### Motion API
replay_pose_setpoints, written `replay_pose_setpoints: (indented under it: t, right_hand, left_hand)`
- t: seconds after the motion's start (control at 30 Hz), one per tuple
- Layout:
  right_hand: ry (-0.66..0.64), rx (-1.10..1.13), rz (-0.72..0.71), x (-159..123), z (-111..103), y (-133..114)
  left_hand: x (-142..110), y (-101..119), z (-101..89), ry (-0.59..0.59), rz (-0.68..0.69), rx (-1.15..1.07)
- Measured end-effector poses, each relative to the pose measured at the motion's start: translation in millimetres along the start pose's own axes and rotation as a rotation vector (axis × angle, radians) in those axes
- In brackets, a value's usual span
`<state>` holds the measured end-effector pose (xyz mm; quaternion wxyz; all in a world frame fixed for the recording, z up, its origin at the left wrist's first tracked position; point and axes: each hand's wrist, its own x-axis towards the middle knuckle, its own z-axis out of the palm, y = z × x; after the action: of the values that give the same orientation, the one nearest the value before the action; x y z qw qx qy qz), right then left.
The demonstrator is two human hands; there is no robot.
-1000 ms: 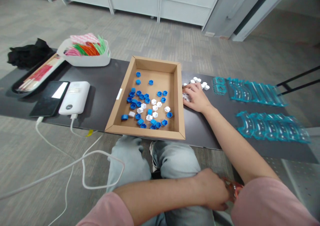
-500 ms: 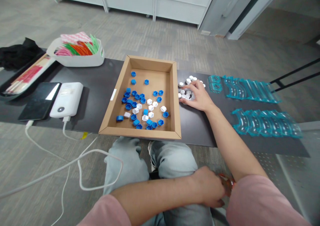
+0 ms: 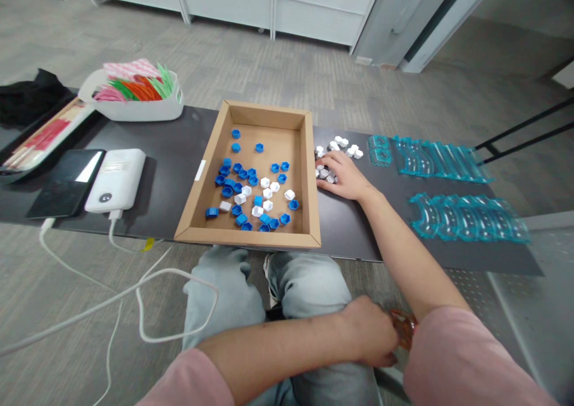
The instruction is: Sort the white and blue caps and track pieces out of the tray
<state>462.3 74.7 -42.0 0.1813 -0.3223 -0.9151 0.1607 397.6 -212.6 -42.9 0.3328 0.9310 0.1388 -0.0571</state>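
Observation:
My right hand (image 3: 344, 176) rests on the table just right of the cardboard tray, its fingers apart and curved around a cluster of white hexagonal pieces (image 3: 330, 177). More white hexagonal pieces (image 3: 338, 142) lie loose beyond the fingertips. Inside the cardboard tray (image 3: 251, 236) are many small blue hexagonal pieces (image 3: 236, 147) and several white ones (image 3: 290, 195), mostly in the near half. My left hand (image 3: 370, 334) lies low across my lap, bent downward, with its fingers mostly hidden. Beside it is a transparent orange object (image 3: 402, 328), partly covered; whether the hand touches it is unclear.
Rows of clear teal plastic parts (image 3: 469, 217) lie on the right of the dark table (image 3: 350, 229). To the left are a white power bank (image 3: 117, 179) with a cable, a black phone (image 3: 65, 182), and a white basket (image 3: 143, 112) of colourful strips.
My right hand has drawn slightly toward the tray over the white pieces, uncovering more of them behind it. The whole view has shifted a little. My left hand stays on my lap.

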Motion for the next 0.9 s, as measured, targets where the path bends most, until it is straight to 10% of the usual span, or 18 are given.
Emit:
replay_pose_setpoints:
  t: [0.43,0.9]
  right_hand:
    - [0.016,-0.010,0.083,4,2,-4]
    - [0.322,0.018,0.171,1,-11,0]
  left_hand:
    - [3,-2,7.7,0.033,-0.003,0.001]
    - [5,-3,2.0,-0.023,0.012,-0.020]
